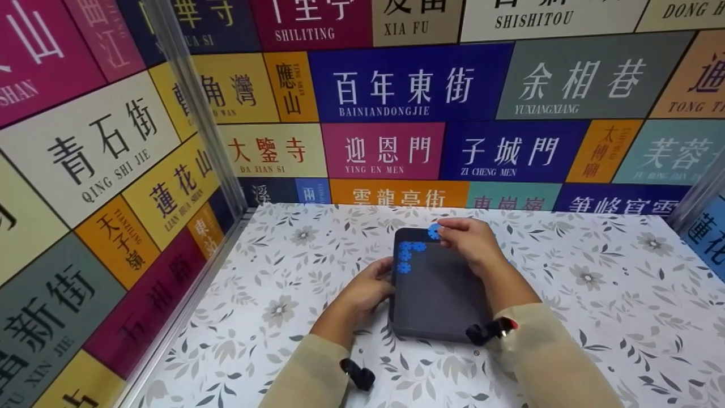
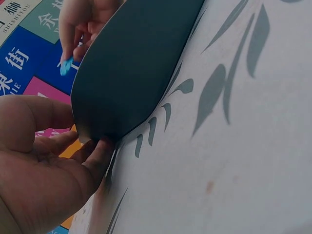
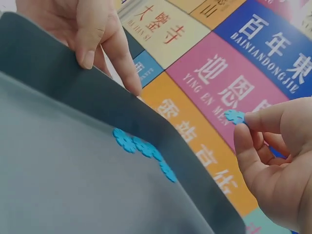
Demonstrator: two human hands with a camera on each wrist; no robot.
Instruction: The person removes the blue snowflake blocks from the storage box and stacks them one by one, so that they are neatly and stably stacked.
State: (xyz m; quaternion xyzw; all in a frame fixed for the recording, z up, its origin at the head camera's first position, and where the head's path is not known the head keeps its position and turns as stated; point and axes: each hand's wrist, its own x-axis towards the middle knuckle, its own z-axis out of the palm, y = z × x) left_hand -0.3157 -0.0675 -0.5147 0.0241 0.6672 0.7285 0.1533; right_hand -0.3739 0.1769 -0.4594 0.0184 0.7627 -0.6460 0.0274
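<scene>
A dark grey rectangular tray (image 1: 442, 300) with raised walls rests on the table. Along its left wall, my left hand (image 1: 367, 289) holds the side, with the thumb up at the rim in the right wrist view. My right hand (image 1: 470, 243) pinches a blue snowflake-shaped disc (image 3: 234, 116) between thumb and index finger, over the tray's far edge in the head view. Inside the tray, several matching blue discs (image 3: 124, 140) lie side by side in the far left corner, running along both walls there.
A white tablecloth (image 1: 317, 272) with grey flowers and leaves covers the table. Behind it and on the left stand walls of colourful sign panels (image 1: 385, 150), with a metal corner post (image 1: 209, 136) at the left. Dark wrist cameras (image 1: 358, 375) sit on both sleeves.
</scene>
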